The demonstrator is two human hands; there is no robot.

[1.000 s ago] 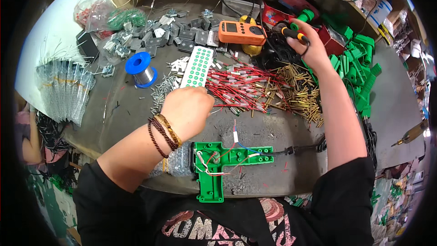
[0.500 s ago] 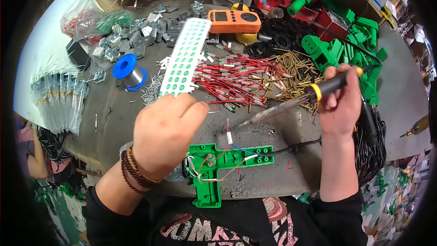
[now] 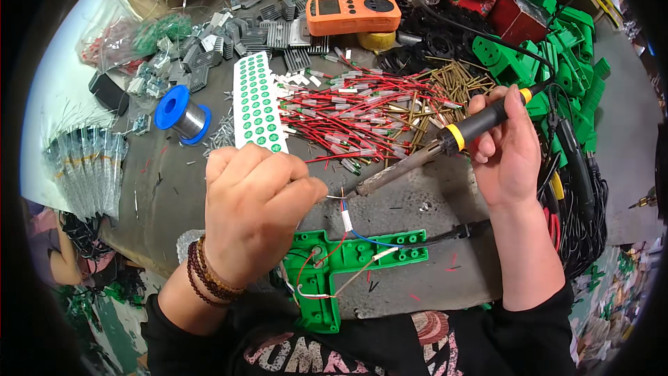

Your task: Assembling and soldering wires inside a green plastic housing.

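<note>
My right hand (image 3: 506, 146) grips the black and yellow handle of a soldering iron (image 3: 407, 167), its tip pointing left toward the upright bare wire ends. My left hand (image 3: 257, 202) is closed, with a thin piece of solder wire (image 3: 335, 197) poking from its fingertips to those ends. A white sheet of round green stickers (image 3: 255, 97) sticks out beyond its knuckles, its lower end hidden by the hand. Below lies an open green plastic housing half (image 3: 365, 254) with red, blue and white wires inside. A white sleeve (image 3: 347, 221) surrounds the upright wires.
A blue solder spool (image 3: 182, 115) stands at left. Beyond my hands lie red wires (image 3: 348, 111), brass pins (image 3: 459, 87), grey heat sinks (image 3: 202, 63) and an orange meter (image 3: 353, 14). Green housings (image 3: 570, 49) and black cables (image 3: 574, 216) crowd the right.
The soldering iron has come down and left, its tip now at the wire ends. My left hand has brought the solder there, and the sticker sheet has swung left.
</note>
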